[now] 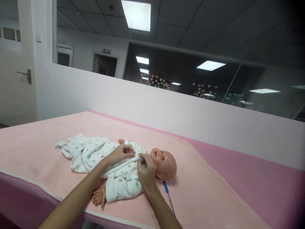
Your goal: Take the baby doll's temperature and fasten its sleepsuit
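Observation:
A baby doll [169, 165] lies on its back, head to the right, in a white printed garment [124, 181]. Over the doll's chest, my left hand [122, 154] has its thumb and fingers drawn together at the cloth near the front opening. My right hand [147, 170] is closed beside it, just below the doll's chin, fingers curled at the collar. The fingertips of both hands are close together. What each pinches is too small to make out clearly. One doll hand [99, 196] sticks out of a sleeve near the front edge.
A pink padded mat [202, 190] covers the table. A thin stick-like object with a blue end [166, 187] lies beside the doll's head, partly behind my right forearm. Behind the table stands a white wall [166, 108] with windows above; a door [14, 82] is at left.

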The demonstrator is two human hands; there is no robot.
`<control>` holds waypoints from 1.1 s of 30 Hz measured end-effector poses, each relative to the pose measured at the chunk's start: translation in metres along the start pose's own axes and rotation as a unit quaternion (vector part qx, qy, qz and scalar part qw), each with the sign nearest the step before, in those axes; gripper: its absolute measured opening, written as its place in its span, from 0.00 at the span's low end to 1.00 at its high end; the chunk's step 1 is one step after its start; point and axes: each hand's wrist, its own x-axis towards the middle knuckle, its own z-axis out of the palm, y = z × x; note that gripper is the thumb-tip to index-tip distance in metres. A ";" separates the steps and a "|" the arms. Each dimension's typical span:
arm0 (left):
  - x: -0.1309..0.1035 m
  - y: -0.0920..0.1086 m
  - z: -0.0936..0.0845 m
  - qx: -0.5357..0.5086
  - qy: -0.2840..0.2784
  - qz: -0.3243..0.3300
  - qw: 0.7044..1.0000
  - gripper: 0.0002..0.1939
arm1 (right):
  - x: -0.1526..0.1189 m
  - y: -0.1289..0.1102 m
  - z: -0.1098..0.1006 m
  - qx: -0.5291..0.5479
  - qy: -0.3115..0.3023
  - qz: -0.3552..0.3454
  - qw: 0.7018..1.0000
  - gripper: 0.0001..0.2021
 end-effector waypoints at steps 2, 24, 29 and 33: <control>-0.003 0.001 -0.005 -0.025 0.001 -0.020 0.999 0.14 | 0.000 0.001 0.000 -0.001 -0.003 -0.003 1.000 0.11; -0.017 -0.005 -0.021 0.061 -0.020 -0.020 0.998 0.12 | -0.004 0.007 0.007 -0.062 0.012 -0.004 0.998 0.15; -0.017 -0.004 -0.021 0.073 -0.021 -0.018 0.997 0.12 | -0.002 0.008 0.009 -0.067 -0.002 0.009 0.998 0.18; -0.016 -0.004 -0.021 0.080 -0.024 -0.017 0.996 0.12 | 0.000 0.007 0.008 -0.061 -0.043 0.028 0.997 0.18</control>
